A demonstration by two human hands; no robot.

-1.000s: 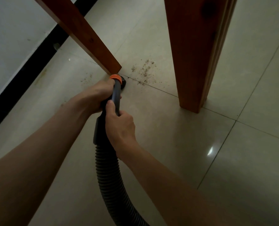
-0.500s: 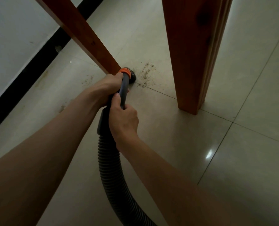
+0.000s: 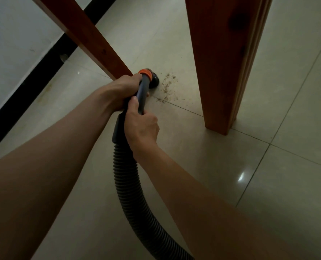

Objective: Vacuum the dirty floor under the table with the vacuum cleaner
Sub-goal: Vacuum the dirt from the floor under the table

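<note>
A dark vacuum nozzle [image 3: 152, 80] with an orange ring sits on the pale tiled floor, at the left edge of a patch of brown crumbs [image 3: 168, 87]. My left hand [image 3: 124, 89] grips the grey tube just behind the orange ring. My right hand [image 3: 140, 126] grips the tube lower down, thumb along it. The ribbed grey hose [image 3: 129, 199] curves down and off the bottom edge. The crumbs lie between two wooden table legs, a slanted one [image 3: 92, 40] on the left and a thick upright one [image 3: 225, 62] on the right.
A white wall with a black skirting strip [image 3: 35, 87] runs along the left. Faint dirt marks [image 3: 47, 89] show on the tiles near it. Tile joints cross the floor, and open tiles spread to the right of the thick leg.
Both hands pushed the tube forward and to the right. The nozzle went from the foot of the slanted leg to the edge of the crumbs, and part of the crumb patch is gone.
</note>
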